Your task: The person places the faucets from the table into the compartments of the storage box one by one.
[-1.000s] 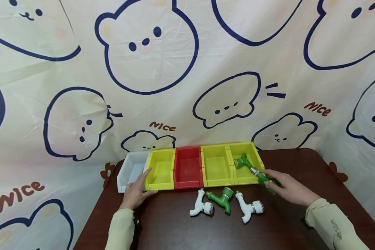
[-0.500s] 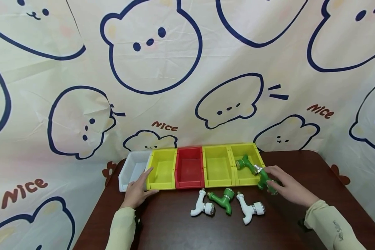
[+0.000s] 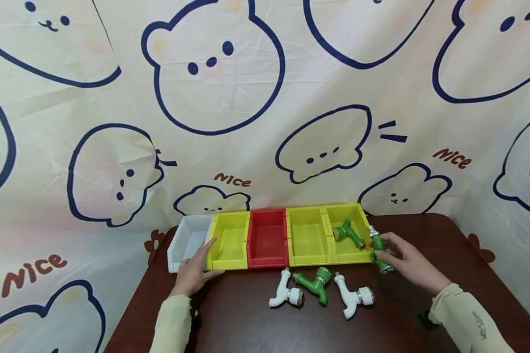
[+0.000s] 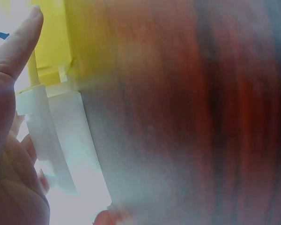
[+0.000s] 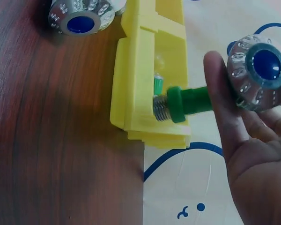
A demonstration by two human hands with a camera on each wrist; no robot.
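Note:
My right hand [image 3: 408,260] grips a green tap [image 3: 377,247] at the right wall of the rightmost yellow bin [image 3: 357,215]. In the right wrist view its threaded silver inlet points toward the bin and its clear knob with a blue cap [image 5: 267,64] sits above my fingers. Another green tap [image 3: 350,233] lies inside that bin. At the far left, my left hand [image 3: 192,274] rests on the front of the white bin [image 3: 176,245] and its yellow neighbour [image 3: 229,235], index finger and thumb extended; the left wrist view shows its fingers beside the white wall.
A red bin [image 3: 267,240] and a further yellow bin [image 3: 308,235] complete the row. In front lie a white tap [image 3: 282,290], a green tap [image 3: 314,283] and a second white tap [image 3: 351,296] on the brown table [image 3: 247,318]. A patterned cloth [image 3: 265,157] hangs behind.
My right hand has turned the held green tap from slanting across the bin to nearly straight, its inlet shifting right, away from the tap in the bin. My left hand stays put.

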